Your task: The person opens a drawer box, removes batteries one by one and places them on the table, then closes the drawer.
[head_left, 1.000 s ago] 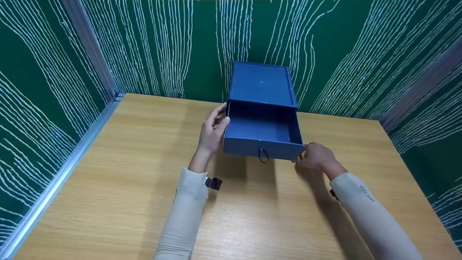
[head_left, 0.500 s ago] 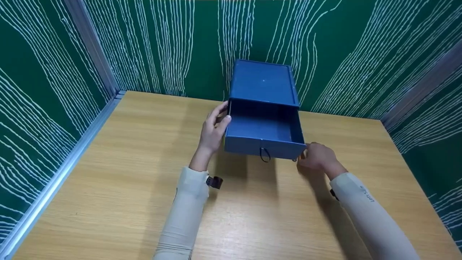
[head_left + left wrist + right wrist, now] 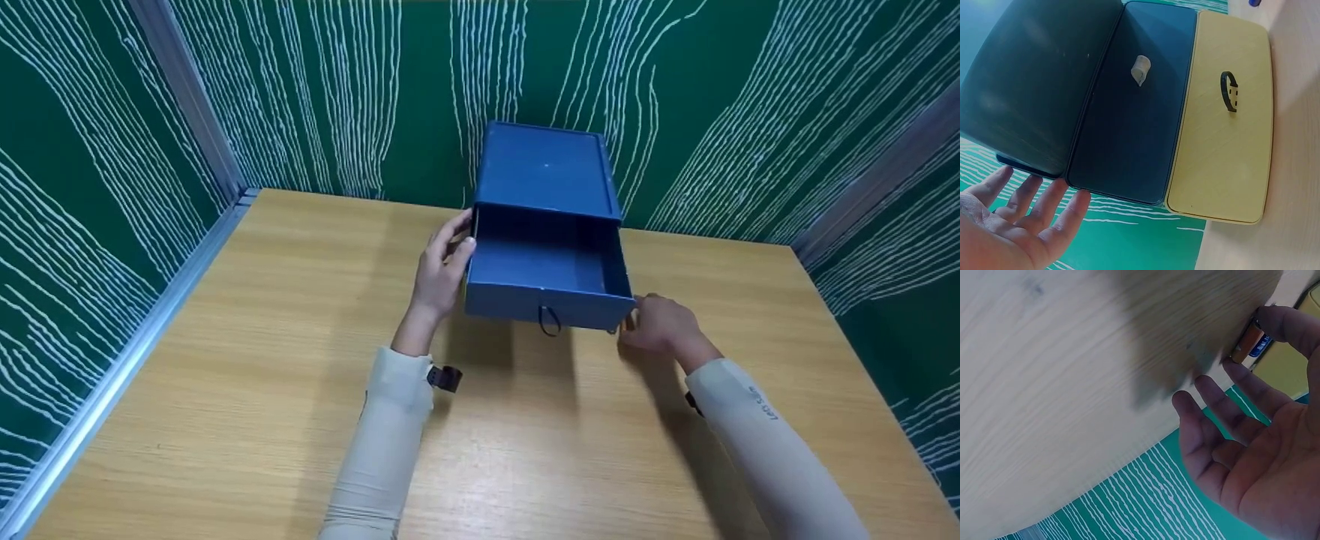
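A small drawer unit (image 3: pixel 551 169) stands by the back wall. Its top blue drawer (image 3: pixel 551 300) is pulled out, bare inside, with a black loop on its front. Below it, a dark blue drawer (image 3: pixel 1129 129) and a yellow drawer (image 3: pixel 1219 140) are closed. My left hand (image 3: pixel 439 274) rests its fingertips along the unit's left side, fingers extended. Low by the right front corner, my right hand (image 3: pixel 660 324) pinches a battery (image 3: pixel 1248 343), orange and blue, between thumb and index finger. The other fingers curve loosely. In the head view the drawer hides most of the battery.
The wooden table (image 3: pixel 262 375) carries the unit near its back edge. Green walls (image 3: pixel 420 97) with white wavy lines enclose it. A pale loop (image 3: pixel 1140 68) hangs on the dark blue drawer, a black loop handle (image 3: pixel 1230 91) on the yellow one.
Both hands stay in place at the drawer unit, and the top drawer remains pulled out. Only a slight shift of the head view shows.
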`<state>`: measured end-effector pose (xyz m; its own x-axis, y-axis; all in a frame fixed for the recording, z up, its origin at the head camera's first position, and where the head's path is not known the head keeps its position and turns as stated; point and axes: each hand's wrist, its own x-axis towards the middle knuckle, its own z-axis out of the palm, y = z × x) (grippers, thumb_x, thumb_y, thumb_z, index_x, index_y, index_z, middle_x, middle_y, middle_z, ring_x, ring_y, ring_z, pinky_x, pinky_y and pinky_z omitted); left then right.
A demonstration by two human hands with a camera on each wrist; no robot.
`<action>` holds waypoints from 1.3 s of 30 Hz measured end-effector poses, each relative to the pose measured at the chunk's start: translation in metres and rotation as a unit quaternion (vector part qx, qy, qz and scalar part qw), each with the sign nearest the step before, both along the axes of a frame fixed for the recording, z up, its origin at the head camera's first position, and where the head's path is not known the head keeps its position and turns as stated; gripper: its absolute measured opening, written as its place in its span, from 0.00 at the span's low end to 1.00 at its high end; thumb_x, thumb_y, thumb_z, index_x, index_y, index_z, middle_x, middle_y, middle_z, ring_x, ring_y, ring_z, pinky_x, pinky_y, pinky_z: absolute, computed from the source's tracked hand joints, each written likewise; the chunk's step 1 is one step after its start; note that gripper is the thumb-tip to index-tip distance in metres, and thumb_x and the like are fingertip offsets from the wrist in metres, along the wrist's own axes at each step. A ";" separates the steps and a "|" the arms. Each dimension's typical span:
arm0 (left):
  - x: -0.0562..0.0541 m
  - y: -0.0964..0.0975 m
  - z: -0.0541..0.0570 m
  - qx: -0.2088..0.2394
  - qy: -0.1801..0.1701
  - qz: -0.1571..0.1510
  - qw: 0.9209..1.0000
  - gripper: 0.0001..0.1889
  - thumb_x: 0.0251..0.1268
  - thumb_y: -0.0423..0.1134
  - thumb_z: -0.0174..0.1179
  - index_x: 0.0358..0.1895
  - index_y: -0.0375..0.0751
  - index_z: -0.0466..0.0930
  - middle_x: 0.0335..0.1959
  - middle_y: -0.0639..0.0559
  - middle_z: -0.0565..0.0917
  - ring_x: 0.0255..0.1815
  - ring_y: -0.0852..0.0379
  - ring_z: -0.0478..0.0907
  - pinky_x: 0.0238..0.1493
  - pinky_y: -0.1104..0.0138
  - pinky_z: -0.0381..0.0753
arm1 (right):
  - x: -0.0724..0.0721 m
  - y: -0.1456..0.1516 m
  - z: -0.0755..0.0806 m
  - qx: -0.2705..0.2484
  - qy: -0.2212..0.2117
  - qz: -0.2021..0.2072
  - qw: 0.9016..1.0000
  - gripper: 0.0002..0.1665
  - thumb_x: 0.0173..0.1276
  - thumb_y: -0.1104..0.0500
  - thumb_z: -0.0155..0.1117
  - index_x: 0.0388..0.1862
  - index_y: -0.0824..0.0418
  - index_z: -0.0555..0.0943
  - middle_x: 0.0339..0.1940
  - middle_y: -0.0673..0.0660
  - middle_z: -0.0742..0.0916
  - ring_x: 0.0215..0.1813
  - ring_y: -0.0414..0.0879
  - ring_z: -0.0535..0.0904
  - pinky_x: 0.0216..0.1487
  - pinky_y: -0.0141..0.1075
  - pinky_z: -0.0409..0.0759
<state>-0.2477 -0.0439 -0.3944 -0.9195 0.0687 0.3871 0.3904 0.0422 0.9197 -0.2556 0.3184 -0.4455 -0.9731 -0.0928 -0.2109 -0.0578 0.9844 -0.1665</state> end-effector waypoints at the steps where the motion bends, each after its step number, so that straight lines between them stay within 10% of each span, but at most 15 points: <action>1: 0.000 0.000 0.000 -0.001 0.000 0.001 1.000 0.27 0.69 0.49 0.47 0.70 0.47 0.66 0.68 0.49 0.71 0.65 0.52 0.69 0.66 0.56 0.66 | 0.000 0.000 0.001 0.000 0.000 -0.002 1.000 0.32 0.56 0.46 0.66 0.55 0.64 0.75 0.33 0.61 0.79 0.33 0.54 0.75 0.31 0.42 0.70; 9: 0.000 -0.001 -0.001 0.009 0.011 -0.007 1.000 0.28 0.68 0.48 0.45 0.70 0.44 0.66 0.67 0.47 0.71 0.63 0.51 0.70 0.65 0.54 0.67 | 0.005 0.002 0.014 -0.052 0.026 -0.034 0.998 0.33 0.64 0.48 0.58 0.63 0.65 0.69 0.55 0.71 0.79 0.51 0.64 0.77 0.50 0.60 0.76; 16: -0.001 0.000 -0.002 0.009 0.005 -0.006 1.000 0.28 0.68 0.49 0.45 0.70 0.45 0.66 0.67 0.47 0.71 0.64 0.48 0.68 0.66 0.53 0.65 | 0.020 0.002 0.037 -0.139 0.101 -0.055 0.984 0.24 0.69 0.50 0.55 0.59 0.63 0.74 0.55 0.69 0.80 0.51 0.63 0.77 0.48 0.56 0.78; 39: -0.001 -0.001 -0.003 0.006 0.034 -0.004 0.999 0.26 0.71 0.43 0.45 0.69 0.38 0.66 0.67 0.42 0.71 0.68 0.47 0.67 0.67 0.55 0.66 | 0.081 -0.035 0.094 -0.322 0.320 -0.049 0.890 0.10 0.64 0.57 0.62 0.42 0.58 0.83 0.37 0.55 0.86 0.33 0.39 0.78 0.33 0.24 0.75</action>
